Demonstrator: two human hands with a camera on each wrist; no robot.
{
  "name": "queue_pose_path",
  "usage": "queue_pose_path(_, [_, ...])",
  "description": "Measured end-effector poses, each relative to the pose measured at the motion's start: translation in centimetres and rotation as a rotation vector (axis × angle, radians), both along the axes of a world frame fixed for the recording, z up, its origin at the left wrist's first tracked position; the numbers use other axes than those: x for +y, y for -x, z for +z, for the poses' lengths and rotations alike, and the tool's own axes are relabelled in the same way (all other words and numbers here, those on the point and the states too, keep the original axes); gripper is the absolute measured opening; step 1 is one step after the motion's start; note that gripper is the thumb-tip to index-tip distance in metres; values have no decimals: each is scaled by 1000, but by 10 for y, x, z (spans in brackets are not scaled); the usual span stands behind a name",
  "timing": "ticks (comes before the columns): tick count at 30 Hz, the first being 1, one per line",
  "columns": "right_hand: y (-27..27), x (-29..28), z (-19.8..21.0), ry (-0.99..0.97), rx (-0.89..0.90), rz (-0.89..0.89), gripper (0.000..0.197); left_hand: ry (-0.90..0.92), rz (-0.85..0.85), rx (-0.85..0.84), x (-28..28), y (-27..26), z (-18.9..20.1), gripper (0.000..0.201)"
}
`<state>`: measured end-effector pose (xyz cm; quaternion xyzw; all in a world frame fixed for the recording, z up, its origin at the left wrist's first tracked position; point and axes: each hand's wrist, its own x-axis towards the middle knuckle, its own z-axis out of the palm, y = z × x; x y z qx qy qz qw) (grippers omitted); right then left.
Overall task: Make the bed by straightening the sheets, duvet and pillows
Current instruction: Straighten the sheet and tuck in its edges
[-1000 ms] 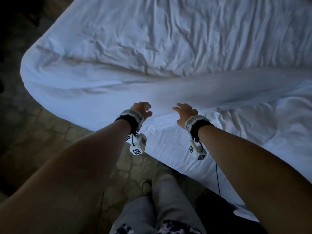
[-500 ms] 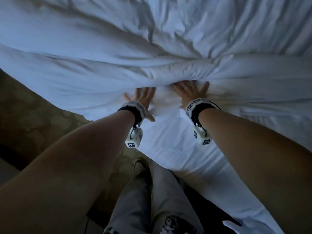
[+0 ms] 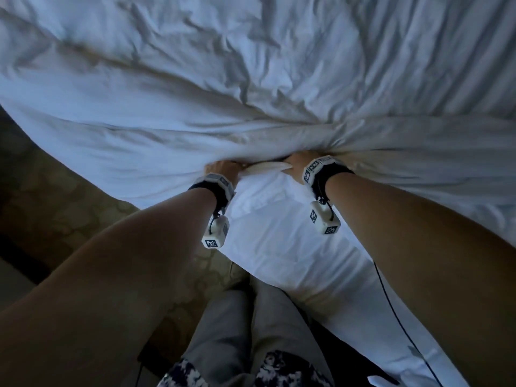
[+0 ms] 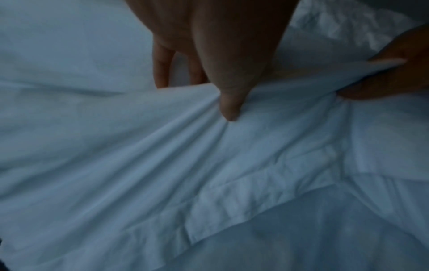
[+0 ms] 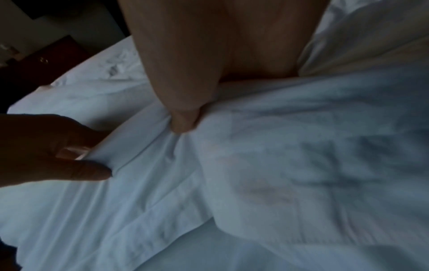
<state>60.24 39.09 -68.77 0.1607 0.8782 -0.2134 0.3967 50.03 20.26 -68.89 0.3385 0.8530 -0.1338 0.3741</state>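
A crumpled white duvet covers the far part of the bed, its near edge bunched into a ridge. My left hand and right hand sit side by side at that ridge, fingers tucked under it. In the left wrist view my left thumb presses on top of the fold with fingers beneath, pinching the duvet. In the right wrist view my right thumb clamps the duvet the same way. A flatter white sheet lies nearer me.
A dim patterned floor lies left of the bed. My grey trouser legs stand against the bed's near corner. A thin black cable hangs from my right wrist. Dark furniture shows beyond the bed in the right wrist view.
Both hands went from hovering, to lying flat with spread fingers on the sheet, to gripping the duvet's edge. The head view has moved closer over the bed.
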Motion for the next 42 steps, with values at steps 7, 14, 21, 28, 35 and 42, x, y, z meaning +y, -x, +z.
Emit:
queue_pose_path(7, [5,-5,53,62,3,-109,44,-84,30,-42,3,24,69,38])
queue_pose_path(14, [15,10,105,-301,85,-211,48,-326,266,116,17,73,135,20])
queue_pose_path(21, [57,82,133,-420,49,-494,58,-266,377,129,93,137,162,34])
queue_pose_path(28, [123,151,184,-377,515,-919,26,-744,412,168,186,224,188,29])
queue_pose_path(35, [176,264,211,-489,814,-1072,21,-1021,347,99,354,290,252,41])
queue_pose_path(42, [182,335,209,-498,787,-1028,26,-865,258,132,438,313,219,33])
